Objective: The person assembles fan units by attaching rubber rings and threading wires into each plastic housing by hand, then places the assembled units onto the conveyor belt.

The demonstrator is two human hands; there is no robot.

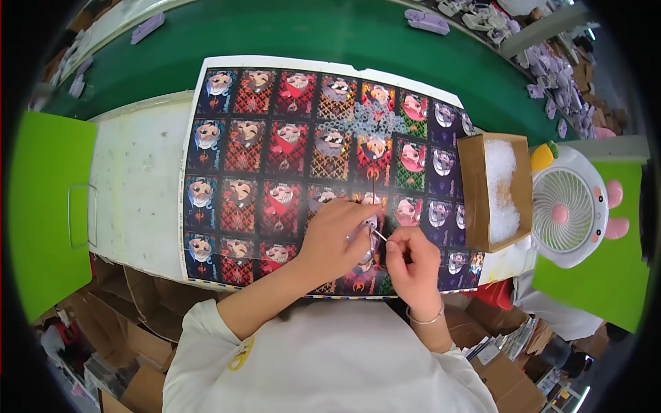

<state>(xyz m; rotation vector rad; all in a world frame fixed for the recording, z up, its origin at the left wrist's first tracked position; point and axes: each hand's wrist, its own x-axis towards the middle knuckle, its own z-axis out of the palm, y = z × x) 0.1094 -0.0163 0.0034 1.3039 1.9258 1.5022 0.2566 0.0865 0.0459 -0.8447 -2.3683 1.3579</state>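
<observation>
My left hand [337, 237] is closed around a small pale part, mostly hidden by the fingers, above a printed sheet [282, 151] of cartoon-character cards. A thin dark rod [374, 182] sticks out past its fingertips, away from me; whether it belongs to the held part I cannot tell. Close beside it, my right hand [413, 265] pinches the end of a thin white stick-like piece [379, 235], whose other end reaches the part in my left hand. Farther up the sheet lies a loose pile of small clear ring-like pieces [375, 120].
To the right stand a cardboard box [475, 193] of small clear plastic pieces and a white fan [568, 206] with pink ears. Beyond the white table [144, 186] runs a green conveyor belt [275, 34] carrying a light purple part [427, 22]. More purple parts [551, 76] are heaped at far right.
</observation>
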